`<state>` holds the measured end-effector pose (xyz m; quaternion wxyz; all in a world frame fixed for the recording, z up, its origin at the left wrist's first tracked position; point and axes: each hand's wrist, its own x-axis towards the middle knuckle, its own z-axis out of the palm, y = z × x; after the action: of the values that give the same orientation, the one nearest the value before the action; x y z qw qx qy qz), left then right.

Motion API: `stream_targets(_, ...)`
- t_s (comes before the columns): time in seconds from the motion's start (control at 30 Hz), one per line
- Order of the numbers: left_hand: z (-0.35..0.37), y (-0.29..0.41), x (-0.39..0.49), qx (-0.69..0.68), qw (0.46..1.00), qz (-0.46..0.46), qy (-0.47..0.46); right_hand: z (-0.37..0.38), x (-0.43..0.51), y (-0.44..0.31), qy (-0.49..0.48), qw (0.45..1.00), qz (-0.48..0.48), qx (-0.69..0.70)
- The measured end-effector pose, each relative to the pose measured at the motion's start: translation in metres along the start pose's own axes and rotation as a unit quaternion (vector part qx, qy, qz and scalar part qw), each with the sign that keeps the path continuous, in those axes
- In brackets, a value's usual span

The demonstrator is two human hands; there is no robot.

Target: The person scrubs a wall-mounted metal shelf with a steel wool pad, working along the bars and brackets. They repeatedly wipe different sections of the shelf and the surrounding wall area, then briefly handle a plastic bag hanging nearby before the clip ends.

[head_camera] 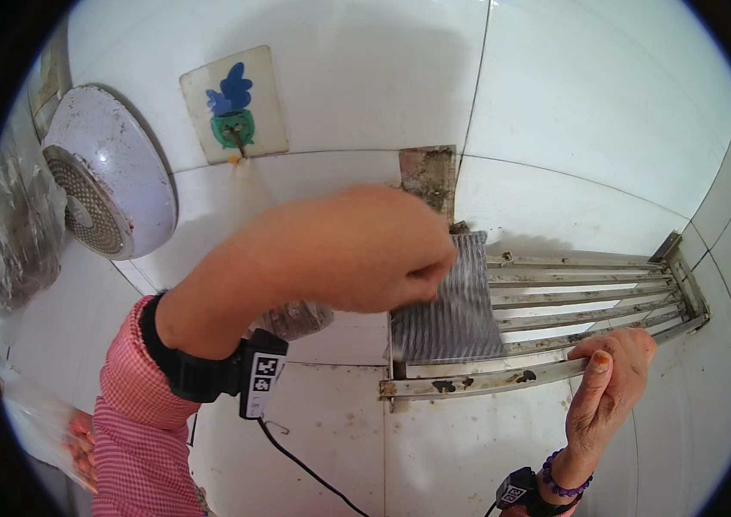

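My left hand (365, 249) is raised in front of the wall rack, curled at the wrist with its fingers bent inward. Some blur and the back of the hand hide whether anything is in its fingers. Just beside and behind it, a grey ribbed sheet (462, 323) covers the left end of the metal slatted rack (585, 297). My right hand (611, 375) is closed around the rack's front rail, thumb on the near side. An orange-brown stain marks the thumb's tip. The rail has dark worn patches.
White wall tiles (598, 97) surround the rack. To the left hang a pale pan (120, 174) and clear plastic bags (23, 226). A sticker plate with a hook (242, 103) and a stained brown strip (428, 174) are on the wall. A black cable (307, 472) trails from my left wrist device.
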<state>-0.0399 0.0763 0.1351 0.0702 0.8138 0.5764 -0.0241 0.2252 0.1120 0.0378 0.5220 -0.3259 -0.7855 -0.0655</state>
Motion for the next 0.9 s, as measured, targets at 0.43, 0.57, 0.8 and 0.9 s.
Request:
stream_targets(0.43,0.024,0.041,0.060,-0.057,0.980,0.169,0.094,0.004,-0.001,0.002,0.017,1.000,-0.009,-0.012)
stream_targets(0.57,0.008,0.015,0.012,-0.074,0.992,0.107,0.005,0.002,-0.002,0.003,0.008,1.000,-0.018,-0.007)
stream_targets(0.8,0.015,0.029,0.037,0.005,0.978,0.197,0.062,0.000,-0.001,0.002,-0.002,1.000,-0.012,-0.013)
stream_targets(0.9,0.021,0.042,0.060,-0.046,0.973,0.207,0.087,0.000,0.000,0.001,-0.003,1.000,-0.011,-0.016)
